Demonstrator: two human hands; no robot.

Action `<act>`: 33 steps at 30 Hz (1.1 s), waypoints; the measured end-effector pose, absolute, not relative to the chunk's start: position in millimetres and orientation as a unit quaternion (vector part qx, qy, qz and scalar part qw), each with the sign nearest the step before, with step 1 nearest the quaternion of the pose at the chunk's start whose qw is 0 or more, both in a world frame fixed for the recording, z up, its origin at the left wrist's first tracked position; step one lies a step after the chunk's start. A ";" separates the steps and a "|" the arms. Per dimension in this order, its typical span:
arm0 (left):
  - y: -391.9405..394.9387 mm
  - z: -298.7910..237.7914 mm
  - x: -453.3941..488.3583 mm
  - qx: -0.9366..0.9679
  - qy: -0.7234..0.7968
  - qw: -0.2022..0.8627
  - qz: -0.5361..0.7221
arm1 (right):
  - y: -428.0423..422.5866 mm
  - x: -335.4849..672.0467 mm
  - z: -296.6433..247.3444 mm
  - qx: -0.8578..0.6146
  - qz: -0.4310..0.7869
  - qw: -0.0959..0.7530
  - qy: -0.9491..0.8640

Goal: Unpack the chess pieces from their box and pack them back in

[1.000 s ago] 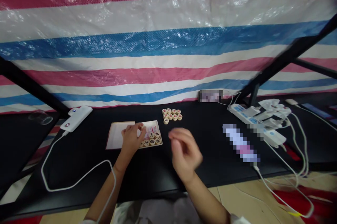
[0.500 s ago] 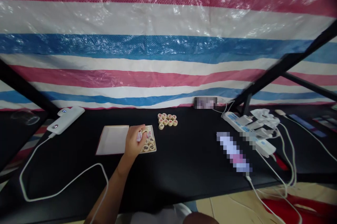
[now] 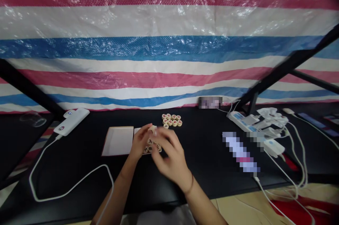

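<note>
Over an opened box, my left hand [image 3: 139,144] holds up a round Chinese chess piece [image 3: 152,130] between its thumb and fingers. My right hand [image 3: 173,156] comes in from the right, its thumb and fingers parted, fingertips close to that piece. Whether they touch it I cannot tell. Below, several cream pieces with black characters [image 3: 150,148] lie in the box tray, partly covered by both hands. The pale inside of the box lid [image 3: 119,140] faces up on the left. Beyond my right hand, a group of pieces with mostly red characters [image 3: 170,122] stands in rows on the table.
On the black table [image 3: 196,168], a white power bank [image 3: 72,122] with a looping cable is at left. To the right are a blurred-out phone [image 3: 241,152] on a cable and a white power strip [image 3: 256,133] with chargers. A striped sheet [image 3: 159,48] hangs behind.
My right hand has come into view and moved up beside the left one over the box. The left hand still has a piece. The view has shifted slightly.
</note>
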State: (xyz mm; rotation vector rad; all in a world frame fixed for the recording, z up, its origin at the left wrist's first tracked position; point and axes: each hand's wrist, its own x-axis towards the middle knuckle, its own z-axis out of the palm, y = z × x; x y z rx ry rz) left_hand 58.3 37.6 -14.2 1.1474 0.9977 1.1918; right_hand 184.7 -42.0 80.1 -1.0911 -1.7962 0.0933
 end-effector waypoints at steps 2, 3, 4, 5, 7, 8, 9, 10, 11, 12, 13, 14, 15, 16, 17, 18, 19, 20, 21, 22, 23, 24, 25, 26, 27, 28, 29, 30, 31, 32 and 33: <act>38.1 -13.2 58.5 0.490 0.406 0.603 0.481 | -18.2 192.3 65.5 -0.459 0.063 0.455 -0.761; 38.4 -12.8 58.9 0.494 0.400 0.611 0.471 | -11.3 196.2 56.8 -0.454 0.078 0.443 -0.769; 38.6 -12.4 59.6 0.498 0.400 0.616 0.461 | -7.4 199.6 48.3 -0.457 0.090 0.440 -0.768; 38.6 -12.0 60.4 0.500 0.402 0.621 0.451 | -6.1 202.4 40.7 -0.460 0.099 0.440 -0.764; 38.1 -11.0 62.7 0.493 0.411 0.630 0.438 | -8.0 206.2 29.3 -0.473 0.113 0.450 -0.749; 37.6 -10.7 64.1 0.487 0.414 0.635 0.433 | -9.5 207.7 25.4 -0.480 0.118 0.455 -0.741; 37.2 -10.6 65.7 0.482 0.416 0.641 0.430 | -10.6 209.5 22.1 -0.486 0.124 0.460 -0.733; 36.8 -10.8 67.3 0.476 0.417 0.643 0.431 | -10.8 212.0 18.8 -0.494 0.130 0.464 -0.724; 36.7 -11.3 68.7 0.469 0.420 0.643 0.436 | -9.8 215.4 14.8 -0.504 0.134 0.469 -0.713; 36.9 -12.3 69.9 0.462 0.425 0.640 0.443 | -7.8 219.9 9.8 -0.518 0.134 0.475 -0.698; 37.5 -13.5 70.6 0.453 0.432 0.635 0.452 | -4.9 225.3 3.3 -0.541 0.126 0.480 -0.679; 38.4 -15.1 70.9 0.445 0.441 0.628 0.463 | -1.4 231.4 -4.5 -0.569 0.114 0.483 -0.655; 39.6 -16.8 70.6 0.439 0.449 0.618 0.473 | 2.2 237.8 -13.1 -0.604 0.097 0.480 -0.629; 41.0 -18.7 70.0 0.437 0.458 0.606 0.482 | 5.8 244.0 -22.1 -0.638 0.080 0.469 -0.606; 42.4 -20.5 69.0 0.438 0.465 0.593 0.490 | 8.9 249.6 -30.8 -0.664 0.072 0.454 -0.590; 43.8 -22.3 67.8 0.442 0.471 0.580 0.497 | 11.5 254.3 -38.4 -0.684 0.070 0.436 -0.581; 45.0 -23.8 66.7 0.448 0.474 0.569 0.501 | 13.4 257.9 -44.3 -0.698 0.071 0.419 -0.576; 46.0 -24.9 65.6 0.457 0.475 0.560 0.502 | 14.5 260.2 -48.2 -0.708 0.075 0.404 -0.575; 46.5 -25.6 64.7 0.467 0.476 0.552 0.501 | 14.9 261.1 -49.8 -0.714 0.077 0.394 -0.574; 46.6 -25.9 64.0 0.480 0.477 0.542 0.499 | 14.5 260.6 -49.1 -0.717 0.075 0.391 -0.572; 46.1 -25.6 63.5 0.499 0.479 0.527 0.494 | 13.3 258.6 -46.1 -0.715 0.070 0.398 -0.570; 45.1 -24.8 63.2 0.527 0.482 0.502 0.488 | 11.3 255.1 -41.3 -0.706 0.065 0.416 -0.569; 43.7 -23.7 63.0 0.565 0.483 0.468 0.479 | 8.6 250.2 -35.1 -0.691 0.065 0.438 -0.571; 41.8 -22.5 62.9 0.608 0.480 0.427 0.467 | 5.3 244.0 -28.2 -0.669 0.075 0.460 -0.579; 39.8 -21.3 63.0 0.651 0.471 0.384 0.454 | 1.6 236.8 -20.9 -0.646 0.094 0.477 -0.588; 37.6 -20.4 63.3 0.690 0.459 0.346 0.440 | -2.3 228.9 -14.1 -0.624 0.123 0.484 -0.601; 35.6 -19.8 63.6 0.721 0.445 0.316 0.428 | -6.1 220.9 -8.1 -0.606 0.154 0.485 -0.612; 33.8 -19.5 64.0 0.743 0.432 0.296 0.416 | -9.4 213.5 -3.2 -0.594 0.181 0.485 -0.616; 32.4 -19.5 64.3 0.759 0.423 0.284 0.406 | -12.0 207.2 0.2 -0.587 0.204 0.487 -0.614; 31.4 -19.7 64.6 0.771 0.415 0.277 0.396 | -13.8 202.6 2.1 -0.584 0.219 0.491 -0.608; 30.9 -19.9 64.9 0.780 0.409 0.272 0.387 | -14.5 200.2 2.6 -0.583 0.229 0.495 -0.602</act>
